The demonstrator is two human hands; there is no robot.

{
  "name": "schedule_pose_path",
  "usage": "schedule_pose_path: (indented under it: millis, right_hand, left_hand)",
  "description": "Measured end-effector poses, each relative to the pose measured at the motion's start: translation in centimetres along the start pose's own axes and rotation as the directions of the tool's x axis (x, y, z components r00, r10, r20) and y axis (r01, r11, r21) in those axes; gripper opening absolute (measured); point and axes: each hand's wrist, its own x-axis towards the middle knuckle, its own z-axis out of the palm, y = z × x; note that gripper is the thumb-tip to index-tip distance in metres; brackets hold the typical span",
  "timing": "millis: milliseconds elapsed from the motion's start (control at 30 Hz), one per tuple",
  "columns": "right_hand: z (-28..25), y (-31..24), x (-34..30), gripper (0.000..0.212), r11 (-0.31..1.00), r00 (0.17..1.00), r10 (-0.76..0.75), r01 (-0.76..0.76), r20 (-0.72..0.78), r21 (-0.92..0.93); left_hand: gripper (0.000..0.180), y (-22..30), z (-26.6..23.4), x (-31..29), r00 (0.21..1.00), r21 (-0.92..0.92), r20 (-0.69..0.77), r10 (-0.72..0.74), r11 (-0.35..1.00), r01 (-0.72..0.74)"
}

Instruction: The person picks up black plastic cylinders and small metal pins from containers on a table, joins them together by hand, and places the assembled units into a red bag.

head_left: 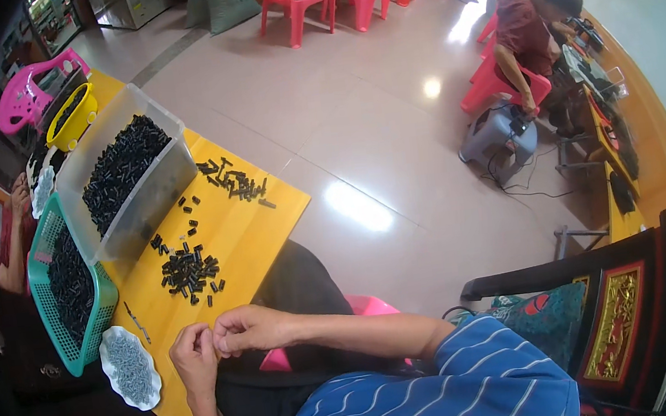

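Observation:
My left hand and my right hand meet at the near edge of the yellow table. Both have their fingertips pinched together; whatever lies between them is hidden or too small to make out. Just beyond them is a loose pile of short black cylindrical pieces. Beside my left hand stands a white scalloped dish filled with small grey metal pieces. A thin, dark, pen-like tool lies between the dish and the pile. Farther off, more slim dark pieces are scattered near the table's far right edge.
A clear plastic bin and a teal basket, both full of black pieces, stand at the left. Behind them are a yellow container and a pink chair. Another person sits at right near a grey stool.

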Motion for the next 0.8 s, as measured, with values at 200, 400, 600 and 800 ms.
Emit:
schedule_pose_path:
  millis: [200,400,600,800]
  right_hand:
    - [0.2,-3.1,-0.9,0.017,0.976,0.988,0.130,-0.142,-0.081,-0.168]
    - [0.3,-2.9,-1.1,0.018,0.983,0.978,0.183,-0.183,-0.100,0.013]
    - [0.6,-2.6,-0.9,0.016,0.982,0.980,0.187,-0.189,-0.070,-0.025]
    - [0.6,-2.5,-0.7,0.016,0.979,0.979,0.181,-0.188,-0.090,-0.078]
  left_hand:
    - [0.005,-1.5,0.8,0.4,0.999,0.065,-0.031,-0.014,0.998,0.016]
    - [0.007,-0.8,1.2,0.5,0.989,0.054,-0.145,-0.001,0.999,0.009]
    - [0.011,-0.9,1.2,0.6,0.986,0.037,-0.166,-0.022,0.999,0.029]
    - [0.017,0.0,2.1,2.0,0.989,0.162,-0.149,0.021,0.987,0.004]
